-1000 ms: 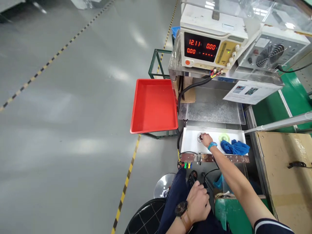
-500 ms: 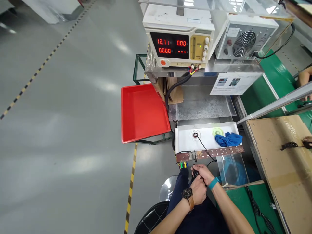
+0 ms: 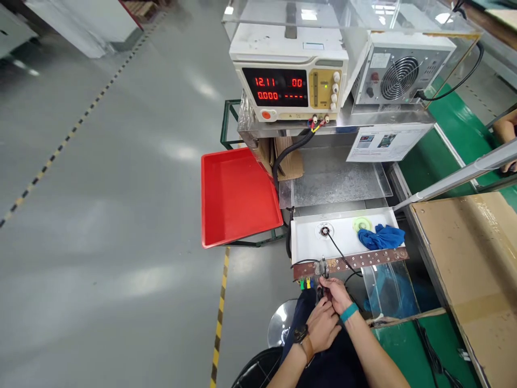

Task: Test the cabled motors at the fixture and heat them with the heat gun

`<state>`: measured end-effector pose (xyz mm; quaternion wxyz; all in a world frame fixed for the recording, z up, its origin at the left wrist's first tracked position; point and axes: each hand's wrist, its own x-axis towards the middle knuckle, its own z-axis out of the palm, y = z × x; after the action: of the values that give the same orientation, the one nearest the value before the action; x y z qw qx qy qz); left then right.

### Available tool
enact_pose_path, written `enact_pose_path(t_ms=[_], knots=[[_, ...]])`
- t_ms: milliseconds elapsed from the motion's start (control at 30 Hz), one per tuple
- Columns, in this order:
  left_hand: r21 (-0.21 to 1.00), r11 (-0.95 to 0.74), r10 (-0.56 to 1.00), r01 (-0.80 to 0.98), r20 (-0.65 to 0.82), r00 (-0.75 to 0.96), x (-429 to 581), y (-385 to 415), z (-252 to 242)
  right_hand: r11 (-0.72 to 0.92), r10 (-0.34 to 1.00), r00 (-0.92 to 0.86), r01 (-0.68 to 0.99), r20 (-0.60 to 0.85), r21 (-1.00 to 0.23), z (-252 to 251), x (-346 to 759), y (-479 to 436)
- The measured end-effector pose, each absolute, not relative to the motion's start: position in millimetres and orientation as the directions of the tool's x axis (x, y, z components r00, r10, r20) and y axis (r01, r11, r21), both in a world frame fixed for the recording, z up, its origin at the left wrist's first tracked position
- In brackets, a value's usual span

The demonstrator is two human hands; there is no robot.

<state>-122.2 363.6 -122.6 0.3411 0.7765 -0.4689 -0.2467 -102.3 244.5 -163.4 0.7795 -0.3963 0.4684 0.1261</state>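
My right hand [image 3: 337, 295], with a teal band at the wrist, pinches a small black cable end [image 3: 320, 292] just in front of the brown riveted strip [image 3: 367, 260]. Close below it, my left hand [image 3: 323, 326], wearing a watch, has its fingers curled at the same black cable end; its exact shape is partly hidden by the fingers. A small metal fixture [image 3: 323, 267] sits on the strip directly above my fingers. Behind it, a thin black cable [image 3: 342, 254] runs from a round socket [image 3: 325, 230] in the white tray [image 3: 305, 245] over the strip.
A blue cloth [image 3: 382, 237] and a pale green ring [image 3: 362, 224] lie in the white tray. A red bin [image 3: 240, 196] stands left. A power supply [image 3: 288, 86] showing 12.11 sits above. Cardboard [image 3: 468, 269] lies right; a person's arm [image 3: 507, 132] shows far right.
The view has shifted slightly. My hands have come nearer the strip and its metal fixture, still with the black cable end. The hand and black cable on the cardboard at right are gone from view.
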Motion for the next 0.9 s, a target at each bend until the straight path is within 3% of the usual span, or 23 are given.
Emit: enact_pose_path(t_ms=[100,167,233,333,433,533,633,900], knots=[[0.826,-0.476,-0.665,-0.302,-0.113,0.739,-126,379,-121,0.552,-0.101,0.529,-0.675,-0.842,-0.490,-162,-104,237],[0.793,-0.609,-0.347,-0.013,-0.252,0.903,-126,380,-130,0.295,-0.084,0.535,-0.793,-0.841,-0.533,-155,-100,223],[0.746,-0.623,-0.150,0.236,-0.410,0.900,-123,372,-144,-0.028,-0.101,0.557,-0.830,-0.825,-0.557,-143,-83,204],[0.733,-0.548,-0.193,0.403,-0.580,0.792,-112,350,-163,-0.450,-0.293,0.696,-0.706,-0.656,-0.547,-127,-32,176],[0.739,-0.525,-0.228,0.423,-0.600,0.767,-106,331,-176,-0.765,-0.402,0.818,-0.547,-0.411,-0.341,-128,30,163],[0.716,-0.553,-0.192,0.425,-0.606,0.772,-108,324,-190,-0.880,-0.319,0.830,-0.438,-0.458,-0.182,-147,71,164],[0.696,-0.566,-0.192,0.443,-0.633,0.750,-112,325,-205,-0.905,-0.256,0.833,-0.385,-0.491,-0.182,-167,83,167],[0.684,-0.563,-0.249,0.464,-0.676,0.694,-108,334,-209,-0.914,-0.238,0.848,-0.360,-0.474,-0.186,-189,83,170]])
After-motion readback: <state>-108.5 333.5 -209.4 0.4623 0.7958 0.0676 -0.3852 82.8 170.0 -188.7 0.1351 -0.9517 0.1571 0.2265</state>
